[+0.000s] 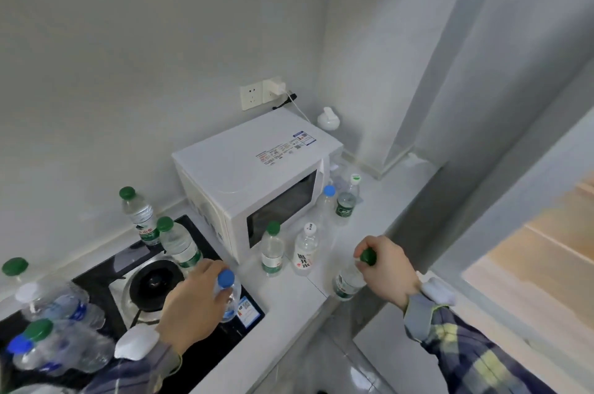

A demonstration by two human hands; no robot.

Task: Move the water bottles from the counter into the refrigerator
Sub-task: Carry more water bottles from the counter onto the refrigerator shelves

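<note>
The left hand (193,300) grips the clear blue-capped plastic bottle (229,295); the right hand (387,266) grips the clear green-capped bottle (348,281) by its neck. Lift both straight up, clear of the white counter (289,303).

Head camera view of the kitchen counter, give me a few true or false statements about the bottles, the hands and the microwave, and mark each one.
1. The right hand grips a green-capped clear plastic bottle by its top. True.
2. The left hand is empty. False: it holds a blue-capped clear plastic bottle.
3. The white microwave oven has its door wide open. False: the door looks shut.
4. A white-capped bottle with a white label and red characters stands upright in front of the microwave. True.
5. A black gas stove burner lies to the left of the microwave. True.
6. Every bottle cap in view is green. False: some are blue or white.
</note>
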